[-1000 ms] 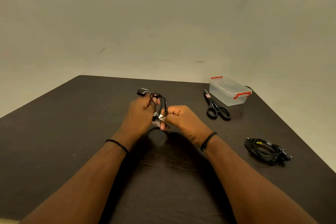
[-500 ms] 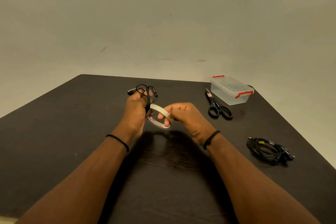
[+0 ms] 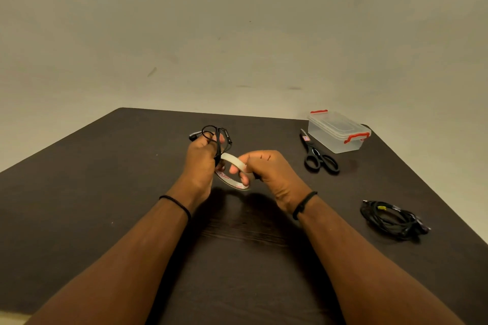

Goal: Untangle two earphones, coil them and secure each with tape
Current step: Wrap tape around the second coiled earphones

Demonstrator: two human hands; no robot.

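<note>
My left hand [image 3: 199, 159] grips a coiled black earphone [image 3: 220, 137] above the middle of the dark table [image 3: 105, 206]; loops and an earbud stick out above the fingers. My right hand [image 3: 269, 169] holds a roll of pale tape [image 3: 233, 163] right beside the coil, fingers curled through and around the ring. The roll touches the left hand's fingers. A second black earphone [image 3: 390, 219] lies coiled on the table at the right, with a small yellow band on it.
Black scissors [image 3: 317, 157] lie at the far right of the table, beside a clear plastic box [image 3: 338, 130] with red latches. The table's right edge runs close behind the coiled earphone. A plain wall stands behind the table.
The tape roll has come out from behind the hands into view, held by my right hand. My left hand lifted the coiled earphone slightly up and left. Both hands then stayed almost still.
</note>
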